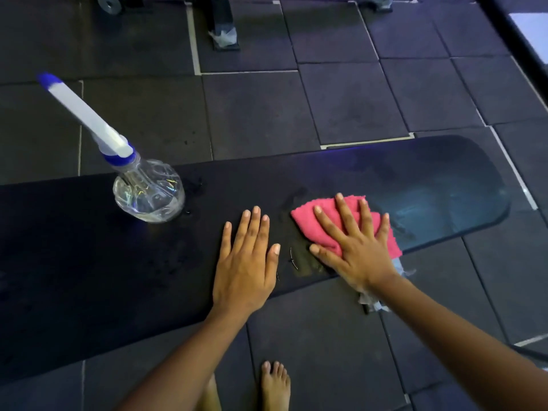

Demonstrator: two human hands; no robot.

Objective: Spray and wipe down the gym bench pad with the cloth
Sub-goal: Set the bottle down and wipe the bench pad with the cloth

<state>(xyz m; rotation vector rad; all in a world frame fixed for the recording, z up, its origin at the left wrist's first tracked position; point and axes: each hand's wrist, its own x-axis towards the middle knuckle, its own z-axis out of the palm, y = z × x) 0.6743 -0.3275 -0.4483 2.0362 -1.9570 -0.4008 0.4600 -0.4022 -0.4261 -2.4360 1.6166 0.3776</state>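
The right hand (pixel 355 250) lies flat with fingers spread wide, pressing the pink cloth (pixel 307 219) onto the black bench pad (pixel 430 185) towards its right end. The cloth is bunched under the palm and pokes out beyond the fingertips and on the right. Just left of it, the left hand (pixel 246 262) rests open, fingers straight, on the bare pad near its near edge, apparently bracing. Between the hands sits a wet patch (pixel 305 262), and the pad right of the cloth shines. With only a flat palm holding it, the cloth could slide out or roll up on a hard stroke, leaving streaks. The bracing hand might skid if it meets the wet. Further left the clear spray bottle (pixel 148 194) stands upright on the pad; a long leftward sweep could knock it onto the rubber floor tiles (pixel 341 99).
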